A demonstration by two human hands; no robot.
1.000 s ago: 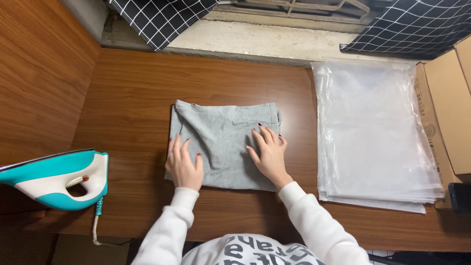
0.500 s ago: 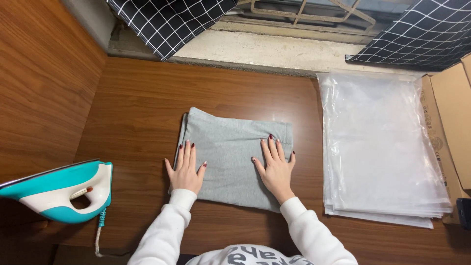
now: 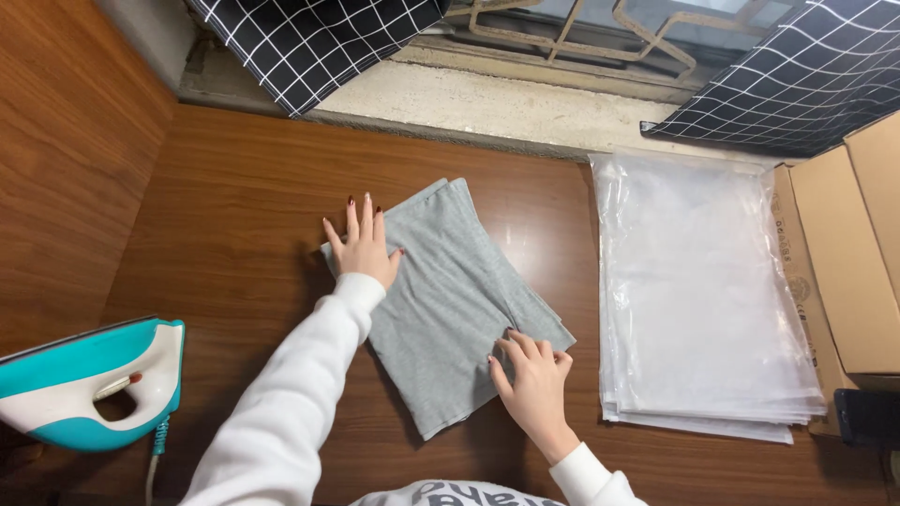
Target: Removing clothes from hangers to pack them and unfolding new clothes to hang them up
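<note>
A folded grey cloth (image 3: pixel 450 290) lies at a slant on the brown wooden table (image 3: pixel 234 215). My left hand (image 3: pixel 361 245) rests flat on the cloth's far left corner, fingers spread. At the cloth's near right edge, my right hand (image 3: pixel 530 379) presses down with its fingertips on the fabric. Both arms wear white sleeves. Neither hand holds anything.
A teal and white iron (image 3: pixel 89 384) stands at the near left. A stack of clear plastic bags (image 3: pixel 698 290) lies to the right, with a cardboard box (image 3: pixel 862 244) beyond it. Black checked fabric (image 3: pixel 309 37) hangs over the concrete ledge at the back.
The cloth has turned from square-on to a diagonal. My left hand moved up to its far corner and my right hand slid to its near right edge.
</note>
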